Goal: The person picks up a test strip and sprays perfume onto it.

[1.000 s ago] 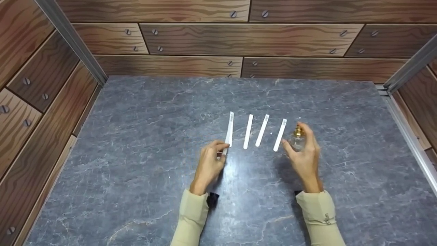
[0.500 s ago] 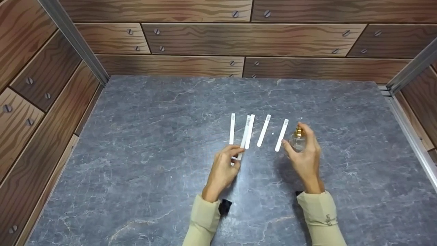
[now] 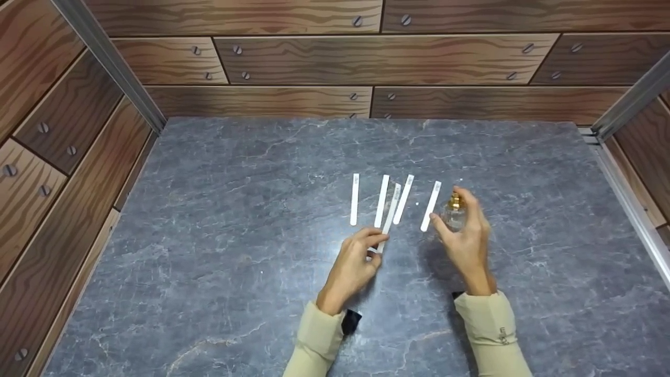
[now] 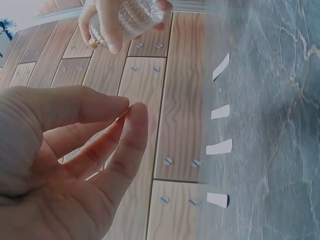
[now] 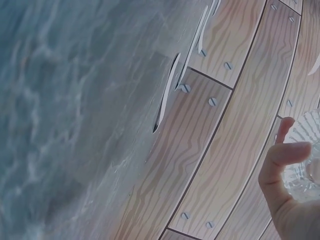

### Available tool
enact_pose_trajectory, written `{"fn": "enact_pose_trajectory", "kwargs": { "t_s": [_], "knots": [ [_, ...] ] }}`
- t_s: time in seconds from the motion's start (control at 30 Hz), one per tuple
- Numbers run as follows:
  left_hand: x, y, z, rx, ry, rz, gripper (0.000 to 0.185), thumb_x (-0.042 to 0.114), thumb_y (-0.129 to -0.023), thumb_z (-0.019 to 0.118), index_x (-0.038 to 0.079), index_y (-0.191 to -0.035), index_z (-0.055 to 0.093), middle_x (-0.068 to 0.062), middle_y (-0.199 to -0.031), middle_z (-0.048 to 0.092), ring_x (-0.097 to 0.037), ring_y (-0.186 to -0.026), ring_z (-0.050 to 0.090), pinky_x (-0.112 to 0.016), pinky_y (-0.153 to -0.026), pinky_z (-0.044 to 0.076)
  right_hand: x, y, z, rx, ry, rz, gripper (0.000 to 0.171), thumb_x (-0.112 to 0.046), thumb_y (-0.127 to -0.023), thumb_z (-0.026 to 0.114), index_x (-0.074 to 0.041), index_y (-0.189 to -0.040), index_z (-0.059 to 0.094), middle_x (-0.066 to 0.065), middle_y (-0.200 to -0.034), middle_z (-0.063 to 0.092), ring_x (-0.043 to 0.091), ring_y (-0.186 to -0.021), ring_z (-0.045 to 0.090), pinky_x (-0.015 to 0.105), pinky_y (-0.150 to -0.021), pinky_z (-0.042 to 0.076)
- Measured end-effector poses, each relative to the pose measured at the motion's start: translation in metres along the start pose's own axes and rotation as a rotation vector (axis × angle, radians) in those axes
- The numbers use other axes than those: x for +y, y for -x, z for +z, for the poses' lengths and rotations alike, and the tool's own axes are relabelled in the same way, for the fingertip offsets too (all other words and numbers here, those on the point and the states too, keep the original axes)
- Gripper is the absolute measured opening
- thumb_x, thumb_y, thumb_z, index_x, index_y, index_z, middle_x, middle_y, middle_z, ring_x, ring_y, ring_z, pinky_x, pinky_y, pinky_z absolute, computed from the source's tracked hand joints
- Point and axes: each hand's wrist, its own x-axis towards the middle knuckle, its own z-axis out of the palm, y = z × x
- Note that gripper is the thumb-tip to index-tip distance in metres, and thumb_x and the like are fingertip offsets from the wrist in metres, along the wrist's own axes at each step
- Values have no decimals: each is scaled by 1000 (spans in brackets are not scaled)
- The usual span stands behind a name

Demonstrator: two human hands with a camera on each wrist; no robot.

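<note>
Pinching a white strip (image 3: pixel 390 209) (print unreadable), the left hand (image 3: pixel 356 264) lifts it; the right hand (image 3: pixel 466 235) grips a glass bottle (image 3: pixel 454 213).

Grey marble tabletop (image 3: pixel 220 220) — wood-plank walls (image 3: pixel 293 57) around

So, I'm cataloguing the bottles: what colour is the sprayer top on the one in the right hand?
Gold, atop the clear glass bottle; the head view shows it best.
</note>
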Motion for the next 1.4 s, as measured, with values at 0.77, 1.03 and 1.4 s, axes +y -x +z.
{"fn": "enact_pose_trajectory", "kwargs": {
  "t_s": [0.77, 1.03, 1.4],
  "knots": [
    [7, 1, 12, -37, 12, 17, 36, -22, -85, 60, -11, -118, 70, -20, -120, 66, -26, -98, 70, -13, -77, 54, 1, 6, 2, -31, 15, 9, 57, 13, -75, 79, 9, -127, 55, 29, -113, 63, 37, -100, 59, 25, -96, 43],
    [8, 2, 10, -41, 12, 8, 37, -22, -84, 60, -12, -117, 69, -19, -120, 66, -25, -97, 71, -12, -77, 54, -2, 5, 2, -6, 11, 20, 61, 12, -75, 82, 5, -129, 56, 26, -111, 64, 35, -98, 59, 25, -94, 43],
    [7, -2, 8, -31, -14, 20, 35, -22, -85, 60, -11, -117, 70, -20, -121, 65, -24, -98, 70, -12, -76, 54, 0, 3, 4, -17, 25, -9, 57, 12, -75, 80, 8, -126, 55, 31, -112, 63, 39, -101, 59, 28, -97, 42]
  ]
}}
